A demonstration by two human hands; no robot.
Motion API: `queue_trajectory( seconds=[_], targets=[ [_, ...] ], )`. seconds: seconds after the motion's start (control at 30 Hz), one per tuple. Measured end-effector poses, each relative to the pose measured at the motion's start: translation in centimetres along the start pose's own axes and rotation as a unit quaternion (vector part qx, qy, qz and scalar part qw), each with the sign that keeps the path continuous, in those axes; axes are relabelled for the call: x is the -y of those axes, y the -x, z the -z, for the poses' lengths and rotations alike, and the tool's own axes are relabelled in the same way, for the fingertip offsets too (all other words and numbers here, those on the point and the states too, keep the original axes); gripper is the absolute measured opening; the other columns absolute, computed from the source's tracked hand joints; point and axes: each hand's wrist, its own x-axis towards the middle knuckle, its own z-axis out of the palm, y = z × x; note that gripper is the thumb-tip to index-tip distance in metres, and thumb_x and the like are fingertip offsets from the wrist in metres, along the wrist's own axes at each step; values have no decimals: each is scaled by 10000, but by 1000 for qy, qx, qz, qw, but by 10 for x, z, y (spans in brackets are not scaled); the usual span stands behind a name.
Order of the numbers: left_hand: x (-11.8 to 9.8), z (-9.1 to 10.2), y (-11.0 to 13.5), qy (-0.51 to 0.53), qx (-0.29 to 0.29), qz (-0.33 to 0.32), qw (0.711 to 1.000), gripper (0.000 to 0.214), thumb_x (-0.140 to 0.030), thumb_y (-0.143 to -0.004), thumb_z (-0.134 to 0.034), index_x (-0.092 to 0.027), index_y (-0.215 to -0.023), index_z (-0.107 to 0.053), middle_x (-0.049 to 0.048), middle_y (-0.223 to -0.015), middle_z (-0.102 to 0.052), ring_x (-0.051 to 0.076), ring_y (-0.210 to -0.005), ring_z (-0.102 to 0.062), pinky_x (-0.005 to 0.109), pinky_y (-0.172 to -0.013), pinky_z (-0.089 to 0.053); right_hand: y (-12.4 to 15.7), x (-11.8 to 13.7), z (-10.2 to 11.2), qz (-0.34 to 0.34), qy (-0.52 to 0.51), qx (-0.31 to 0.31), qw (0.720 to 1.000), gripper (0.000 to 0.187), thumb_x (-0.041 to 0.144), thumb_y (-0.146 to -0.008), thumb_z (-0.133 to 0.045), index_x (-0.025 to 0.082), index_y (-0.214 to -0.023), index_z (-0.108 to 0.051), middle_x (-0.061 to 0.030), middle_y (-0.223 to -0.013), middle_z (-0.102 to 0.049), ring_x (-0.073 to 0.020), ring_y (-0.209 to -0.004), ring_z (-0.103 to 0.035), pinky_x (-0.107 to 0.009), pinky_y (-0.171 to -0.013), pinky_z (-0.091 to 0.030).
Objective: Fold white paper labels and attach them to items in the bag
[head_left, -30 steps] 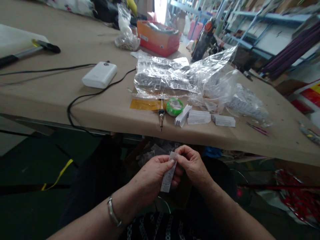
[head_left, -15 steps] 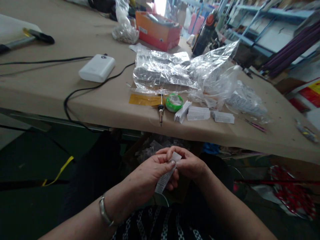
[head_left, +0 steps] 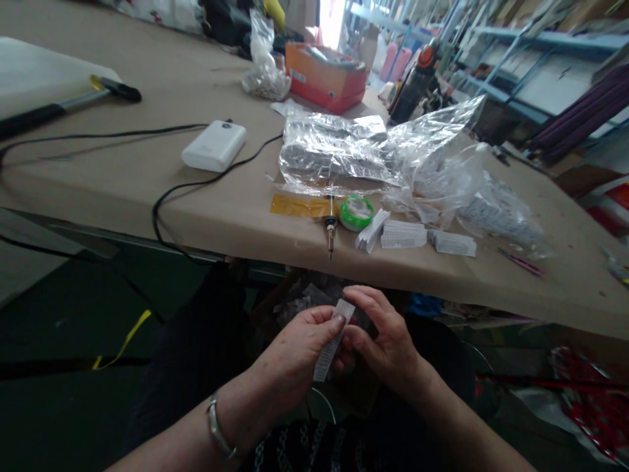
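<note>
Both hands are held below the table's front edge, above my lap. My left hand point(head_left: 299, 347) and my right hand point(head_left: 386, 341) pinch a narrow white printed strip point(head_left: 330, 346) between them, fingers closed on its upper end; the strip hangs down between the hands. A metal bracelet sits on my left wrist. On the table just above lie three small stacks of similar white strips point(head_left: 403, 234), a soldering iron point(head_left: 330, 231) with its tip over the edge, and a green roll of tape point(head_left: 356, 212).
Brown-paper-covered table point(head_left: 147, 183) carries a white power bank point(head_left: 214, 145) with a black cable, crinkled clear plastic bags point(head_left: 373, 154), an orange box point(head_left: 324, 78), a yellow sheet point(head_left: 297, 205), and a black-handled tool point(head_left: 63, 108) at far left. Shelving stands behind at right.
The strip stays pinched in both hands; my fingers have shifted slightly along its top. The view has swung a little, sliding the table contents to the right.
</note>
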Motion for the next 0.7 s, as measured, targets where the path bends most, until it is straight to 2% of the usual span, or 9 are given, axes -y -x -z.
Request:
queue_trajectory(
  seconds=[0.1,0.2,0.33,0.4,0.53,0.6,0.7],
  targets=[
    [0,0,0,7,-11,0,1000,241,-354,-775,-639,-125,-842,-607,18,-613,-597,76,-474,-529,172,-459,-382,0,2,-1,14,40,6,999,338,305,-868,-536,194,-1187,-541,-115,-1153,-579,-245,-1095,-529,-405,-939,-456],
    [-1,1,0,10,-10,-3,1000,236,-347,-779,-637,-122,-838,-601,16,-614,-591,73,-475,-524,169,-457,-383,0,2,-4,9,38,4,999,354,292,-875,-525,193,-1215,-516,-116,-1173,-571,-244,-1115,-515,-408,-951,-440],
    [-2,3,0,3,-14,-17,1000,208,-327,-786,-625,-122,-769,-593,14,-631,-582,75,-493,-525,174,-467,-394,-1,2,-7,-53,-40,-16,998,354,284,-867,-528,197,-1209,-511,-97,-1121,-604,-224,-1050,-560,-373,-921,-446],
    [-3,4,-1,-3,-28,-27,999,199,-321,-778,-633,-127,-761,-596,9,-630,-579,78,-492,-523,180,-469,-398,-5,1,-9,-122,-132,-24,983,262,299,-862,-531,198,-1103,-560,-58,-973,-644,-185,-897,-608,-309,-807,-485],
    [-5,5,-2,-13,-59,-45,997,212,-336,-761,-652,-130,-777,-604,1,-615,-569,87,-507,-522,185,-475,-392,-19,-3,-14,-243,-298,-19,923,149,323,-803,-598,175,-816,-593,11,-713,-607,-119,-649,-569,-227,-625,-462],
    [-6,5,-2,-14,-68,-53,996,207,-332,-761,-651,-131,-772,-601,-2,-608,-563,85,-508,-510,187,-481,-384,-25,-5,-17,-271,-324,-17,906,142,305,-770,-627,168,-758,-592,21,-676,-591,-105,-615,-545,-217,-613,-445],
    [-7,6,-3,-26,-80,-66,994,184,-313,-781,-621,-137,-740,-588,-5,-595,-558,83,-502,-496,192,-492,-376,-32,-5,-20,-292,-333,-16,897,138,289,-734,-654,164,-726,-596,27,-658,-585,-96,-594,-523,-204,-585,-424]
  ],
)
